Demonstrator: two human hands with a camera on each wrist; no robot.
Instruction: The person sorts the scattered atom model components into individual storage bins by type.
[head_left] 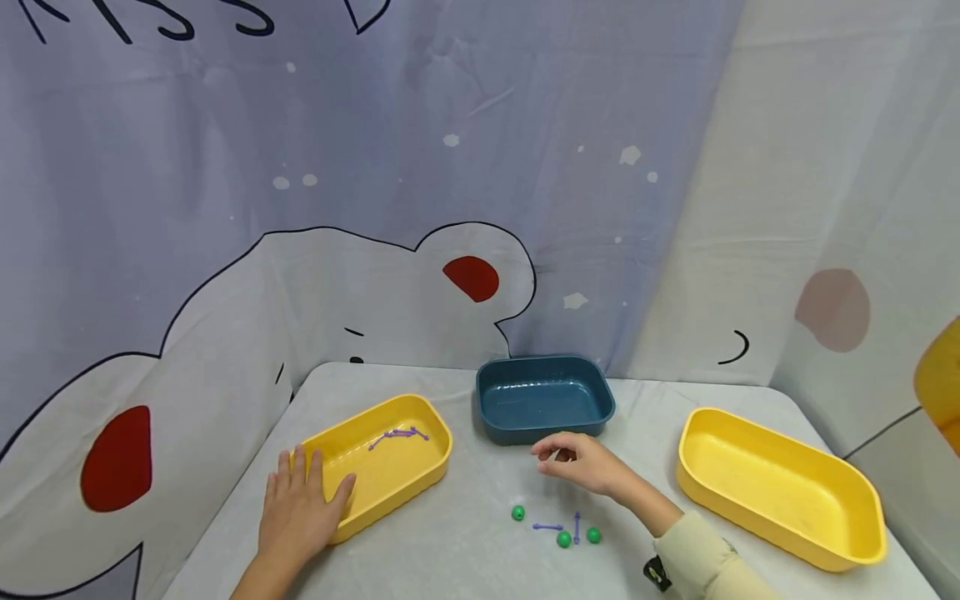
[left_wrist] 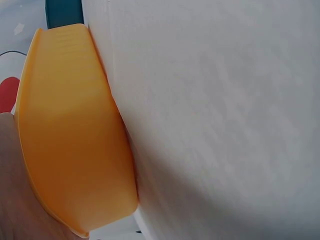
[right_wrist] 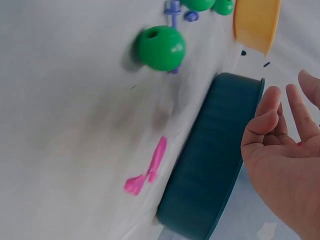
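Hung behind a pale-covered worktop [head_left: 450, 562], a lavender-and-white backdrop cloth [head_left: 375, 125] printed with black outlines and red shapes. At one side, left hand [head_left: 298, 504] laid over the end of a yellow tray [head_left: 378, 473], fingers straight and spread, thumb set apart, grasping nothing; inside that tray, a few slender purple sticks [head_left: 402, 432]. At centre, right hand [head_left: 581, 462] poised just in front of a teal tray [head_left: 510, 433], fingers loosely bent, nothing visible between thumb and fingertips. Clustered on the worktop nearer the camera, three green beads [head_left: 518, 513] and two loose purple sticks [head_left: 547, 527], beside a pale sleeve [head_left: 708, 558]. Near the teal tray in the right wrist view, a blurred pink piece [right_wrist: 158, 156], resting or airborne impossible to tell. At far right, a second yellow tray [head_left: 780, 483]. Chief hazard, by judgement: round beads sent rolling by a low sweep of sleeve or forearm. Also possible: yellow tray tipped or slid by heavy pressure on its end, with contents jolted; slim sticks dropped through too loose a pinch; neighbouring beads knocked away by fingers landing in so tight a cluster.
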